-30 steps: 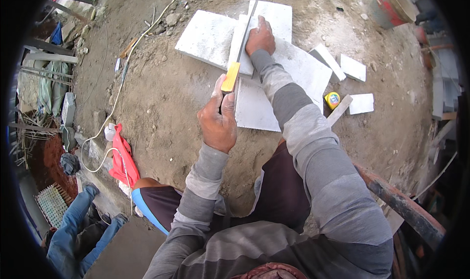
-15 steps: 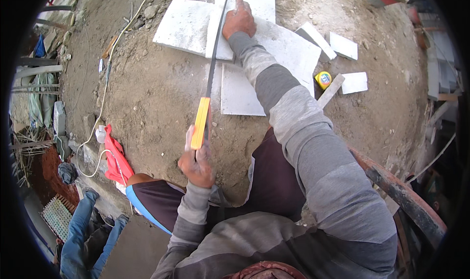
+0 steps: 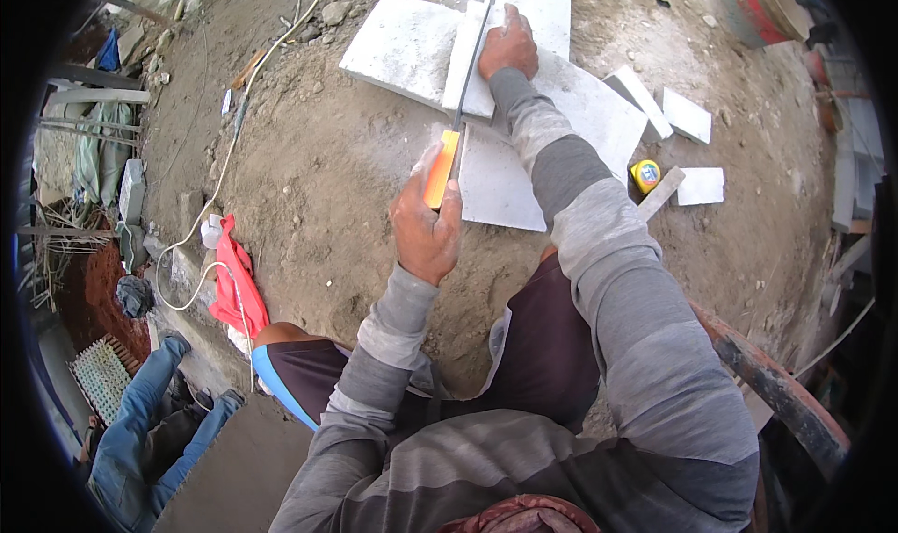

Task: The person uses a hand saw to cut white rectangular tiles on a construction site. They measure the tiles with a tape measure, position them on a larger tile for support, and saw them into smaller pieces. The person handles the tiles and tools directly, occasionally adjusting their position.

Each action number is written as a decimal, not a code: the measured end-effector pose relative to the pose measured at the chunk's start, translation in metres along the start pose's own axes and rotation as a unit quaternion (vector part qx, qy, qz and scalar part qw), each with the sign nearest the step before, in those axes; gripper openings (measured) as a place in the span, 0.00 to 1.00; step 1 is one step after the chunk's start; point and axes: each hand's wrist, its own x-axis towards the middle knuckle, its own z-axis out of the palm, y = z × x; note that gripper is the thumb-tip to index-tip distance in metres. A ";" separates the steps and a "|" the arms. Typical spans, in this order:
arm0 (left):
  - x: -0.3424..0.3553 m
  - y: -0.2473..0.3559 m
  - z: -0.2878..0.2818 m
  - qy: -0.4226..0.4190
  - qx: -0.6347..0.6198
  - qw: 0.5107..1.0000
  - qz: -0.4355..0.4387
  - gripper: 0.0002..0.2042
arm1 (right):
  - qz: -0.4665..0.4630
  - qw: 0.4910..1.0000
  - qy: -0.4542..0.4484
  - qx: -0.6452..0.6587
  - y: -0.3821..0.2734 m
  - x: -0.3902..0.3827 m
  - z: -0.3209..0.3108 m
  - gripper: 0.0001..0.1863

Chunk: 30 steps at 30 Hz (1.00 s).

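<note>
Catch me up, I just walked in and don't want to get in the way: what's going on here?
A person's left hand grips a saw by its yellow handle, the blade lying over a white block. The right hand rests on the white blocks, just right of the blade. To the right on the dirt are a yellow tape measure, a wooden stick and smaller white pieces.

Dirt (image 3: 309, 150) leaves room left of the slabs (image 3: 402, 47) — small blocks (image 3: 687, 115) obstruct rightward.
</note>
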 end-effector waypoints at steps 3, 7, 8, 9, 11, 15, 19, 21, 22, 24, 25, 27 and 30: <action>-0.024 -0.007 -0.018 -0.028 -0.036 0.996 -0.082 0.14 | -0.002 1.000 -0.005 -0.017 0.000 -0.001 0.007 0.25; -0.124 -0.005 -0.066 -0.001 -0.035 0.992 -0.122 0.14 | -0.028 0.999 -0.006 -0.026 -0.018 -0.013 -0.009 0.24; -0.116 0.000 -0.060 -0.007 -0.057 0.991 -0.120 0.14 | -0.042 0.995 0.091 -0.029 0.006 0.014 0.008 0.23; -0.118 0.008 -0.061 0.002 -0.061 0.989 -0.133 0.13 | -0.013 0.999 0.038 -0.026 0.004 0.003 0.007 0.26; -0.058 -0.004 -0.027 -0.006 0.005 0.998 -0.067 0.13 | 0.035 0.998 -0.053 -0.018 -0.006 -0.005 -0.003 0.31; -0.054 -0.019 -0.014 0.002 -0.019 0.998 -0.067 0.11 | -0.011 0.999 -0.033 -0.023 -0.006 -0.002 -0.005 0.25; -0.148 -0.019 -0.066 0.030 -0.043 0.997 -0.047 0.10 | 0.015 0.999 -0.022 -0.023 -0.004 0.005 0.004 0.30; -0.111 -0.011 -0.044 -0.001 -0.020 0.995 -0.101 0.11 | 0.005 0.999 -0.022 -0.023 0.010 -0.004 0.000 0.30; -0.076 -0.022 -0.021 0.011 -0.014 0.997 -0.072 0.11 | 0.018 0.999 -0.042 -0.009 -0.003 -0.008 -0.001 0.30; -0.054 -0.034 -0.003 0.019 -0.020 0.998 -0.048 0.11 | 0.014 0.999 -0.036 -0.007 -0.009 0.001 0.001 0.30; -0.056 -0.036 -0.003 0.017 -0.027 0.998 -0.051 0.11 | 0.014 0.999 -0.032 -0.008 -0.009 0.006 0.002 0.30; -0.098 -0.030 -0.024 0.000 -0.025 0.996 -0.087 0.12 | -0.013 0.999 -0.003 -0.036 0.014 0.004 0.012 0.30; -0.159 -0.038 -0.056 0.021 -0.022 0.997 -0.076 0.10 | 0.012 0.998 -0.045 -0.040 -0.006 0.005 0.006 0.30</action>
